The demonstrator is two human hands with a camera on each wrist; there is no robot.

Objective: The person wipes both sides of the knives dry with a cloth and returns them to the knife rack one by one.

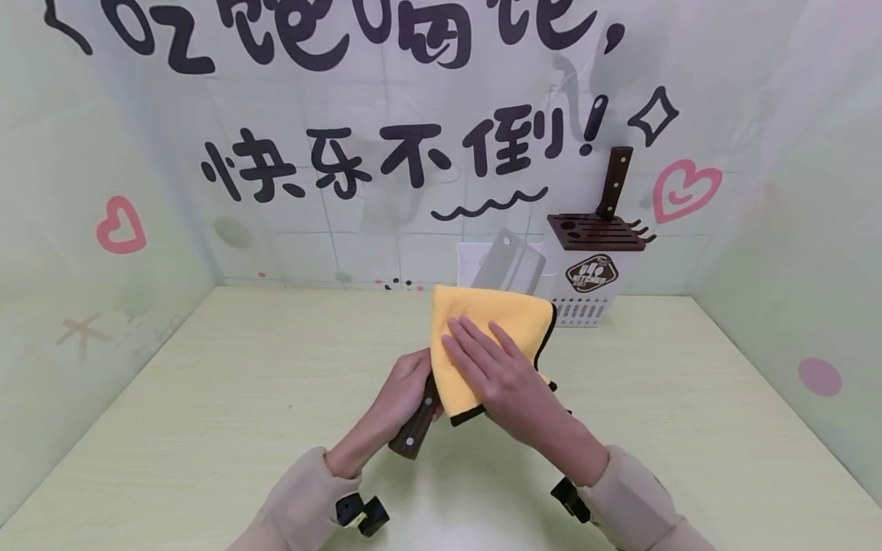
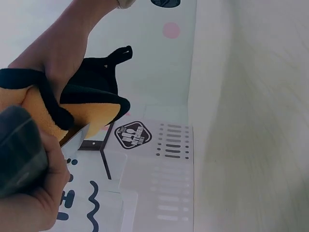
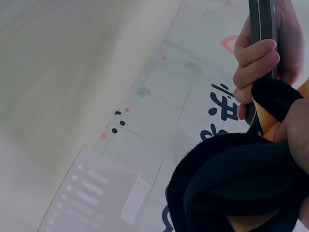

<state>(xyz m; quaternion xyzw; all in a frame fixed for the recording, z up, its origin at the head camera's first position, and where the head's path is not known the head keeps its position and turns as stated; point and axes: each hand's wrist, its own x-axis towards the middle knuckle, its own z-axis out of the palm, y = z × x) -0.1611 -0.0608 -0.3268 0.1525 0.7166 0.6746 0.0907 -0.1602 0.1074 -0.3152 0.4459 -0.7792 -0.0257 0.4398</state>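
Cleaver (image 1: 513, 264) held aloft by its handle (image 1: 412, 432), a yellow cloth (image 1: 534, 325) wrapped over its blade.
In the centre of the head view, the handle is grasped by the left hand (image 1: 403, 390), apparently so that the slanted blade is kept steady above the table (image 1: 207, 398). The cloth is pinched against the blade by the right hand (image 1: 510, 386), fingers laid along the front and thumb behind, presumably so that both faces are covered and skin is shielded. Right of centre, another knife (image 1: 615, 184) is stood handle-up in a white holder (image 1: 582, 310), seemingly for easy reach.
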